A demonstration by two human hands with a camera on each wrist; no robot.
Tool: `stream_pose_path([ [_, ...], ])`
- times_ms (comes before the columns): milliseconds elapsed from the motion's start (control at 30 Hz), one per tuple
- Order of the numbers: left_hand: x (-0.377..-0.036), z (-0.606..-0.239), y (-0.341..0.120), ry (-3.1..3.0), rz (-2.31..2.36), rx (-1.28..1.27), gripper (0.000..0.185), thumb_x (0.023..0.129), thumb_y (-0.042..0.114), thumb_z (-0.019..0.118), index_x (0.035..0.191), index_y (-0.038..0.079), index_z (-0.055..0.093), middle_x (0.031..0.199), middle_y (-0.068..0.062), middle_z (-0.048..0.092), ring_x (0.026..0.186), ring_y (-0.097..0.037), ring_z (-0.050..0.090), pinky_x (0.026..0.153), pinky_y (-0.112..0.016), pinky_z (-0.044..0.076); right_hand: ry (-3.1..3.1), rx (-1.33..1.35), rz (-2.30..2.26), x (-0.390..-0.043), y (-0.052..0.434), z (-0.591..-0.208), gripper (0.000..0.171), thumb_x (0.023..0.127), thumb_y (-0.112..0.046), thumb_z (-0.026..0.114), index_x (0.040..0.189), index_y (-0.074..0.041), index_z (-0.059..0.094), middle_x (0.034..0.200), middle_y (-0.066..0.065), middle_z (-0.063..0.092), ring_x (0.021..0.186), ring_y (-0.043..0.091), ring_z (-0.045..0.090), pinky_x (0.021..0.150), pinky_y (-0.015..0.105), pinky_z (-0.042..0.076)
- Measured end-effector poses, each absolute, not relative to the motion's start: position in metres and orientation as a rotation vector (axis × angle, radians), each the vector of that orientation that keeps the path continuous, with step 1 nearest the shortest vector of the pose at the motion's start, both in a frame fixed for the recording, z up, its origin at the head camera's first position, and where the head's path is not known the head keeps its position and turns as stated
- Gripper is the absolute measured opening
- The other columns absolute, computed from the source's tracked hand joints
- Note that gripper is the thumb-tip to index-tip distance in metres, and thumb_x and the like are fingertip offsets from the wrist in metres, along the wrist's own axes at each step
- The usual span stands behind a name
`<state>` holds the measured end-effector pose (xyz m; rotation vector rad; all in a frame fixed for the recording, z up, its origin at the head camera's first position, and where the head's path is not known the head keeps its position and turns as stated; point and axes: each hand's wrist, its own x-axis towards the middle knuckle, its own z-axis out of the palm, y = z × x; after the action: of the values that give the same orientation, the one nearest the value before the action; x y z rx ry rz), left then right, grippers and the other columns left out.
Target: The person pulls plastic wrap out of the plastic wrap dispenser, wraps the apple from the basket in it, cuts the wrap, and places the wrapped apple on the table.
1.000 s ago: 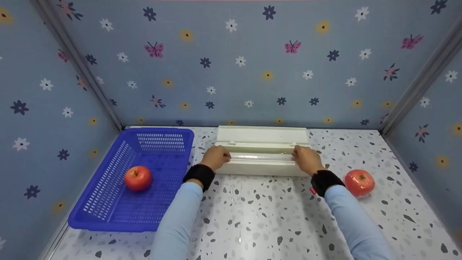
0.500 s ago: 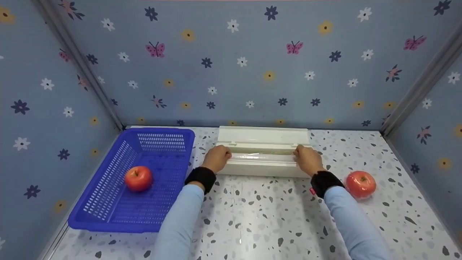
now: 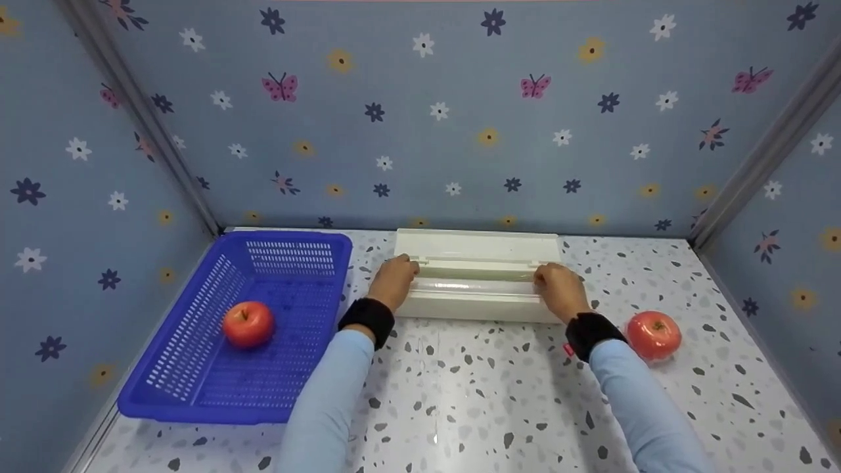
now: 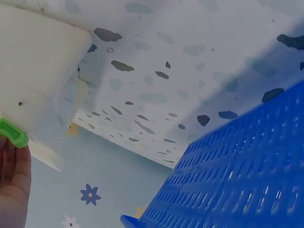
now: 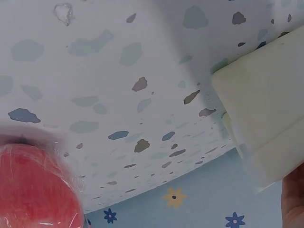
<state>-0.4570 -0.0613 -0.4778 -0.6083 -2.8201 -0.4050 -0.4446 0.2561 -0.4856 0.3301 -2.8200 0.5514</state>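
A white cling-film dispenser (image 3: 476, 246) lies open at the back of the speckled table, with a glossy band of film (image 3: 473, 286) across its front. My left hand (image 3: 394, 279) grips its left end, fingers curled up at the rail. The left wrist view shows the dispenser (image 4: 33, 71) with a green piece (image 4: 13, 133) next to my fingers (image 4: 12, 180). My right hand (image 3: 557, 286) grips the right end in the same way; the right wrist view shows only the dispenser's corner (image 5: 266, 104) and a bit of that hand (image 5: 293, 199).
A blue plastic basket (image 3: 197, 410) stands at the left with a red apple (image 3: 248, 323) in it. A film-wrapped red apple (image 3: 653, 334) lies on the table right of my right wrist. Patterned blue walls close in the back and both sides.
Both hands have slid a little away from me, from the film band up to the dispenser's rail. The basket and both apples stay put.
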Motion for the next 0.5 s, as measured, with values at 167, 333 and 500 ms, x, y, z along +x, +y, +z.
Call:
stream_pose_path([
  [167, -0.460, -0.473, -0.062, -2.772, -0.349, -0.613, 0.018, 0.082, -0.005, 0.059, 0.093, 0.004, 0.069, 0.086, -0.013, 0.062, 0.081, -0.027, 0.062, 0.074, -0.032, 0.053, -2.825, 0.331, 0.511, -0.449, 0.256, -0.477, 0.014, 0.079, 0.011, 0.055, 0.077, 0.001, 0.066, 0.077, 0.013, 0.064, 0.070, 0.024, 0.056, 0.062, 0.036, 0.046],
  [333, -0.462, -0.467, -0.063, -2.727, -0.441, -0.628, 0.014, 0.084, -0.002, 0.059, 0.092, 0.003, 0.070, 0.083, -0.013, 0.061, 0.080, -0.027, 0.061, 0.074, -0.034, 0.053, -2.823, 0.354, 0.498, -0.453, 0.259, -0.469, 0.020, 0.076, 0.014, 0.048, 0.069, -0.001, 0.059, 0.069, 0.011, 0.058, 0.063, 0.021, 0.048, 0.057, 0.033, 0.037],
  [500, -0.462, -0.460, -0.063, -2.692, -0.523, -0.673, 0.014, 0.086, 0.000, 0.058, 0.093, 0.001, 0.069, 0.084, -0.015, 0.061, 0.080, -0.029, 0.062, 0.073, -0.035, 0.053, -2.838, 0.340, 0.522, -0.454, 0.265, -0.461, 0.020, 0.080, 0.011, 0.049, 0.078, 0.002, 0.067, 0.080, 0.016, 0.067, 0.074, 0.029, 0.061, 0.067, 0.043, 0.050],
])
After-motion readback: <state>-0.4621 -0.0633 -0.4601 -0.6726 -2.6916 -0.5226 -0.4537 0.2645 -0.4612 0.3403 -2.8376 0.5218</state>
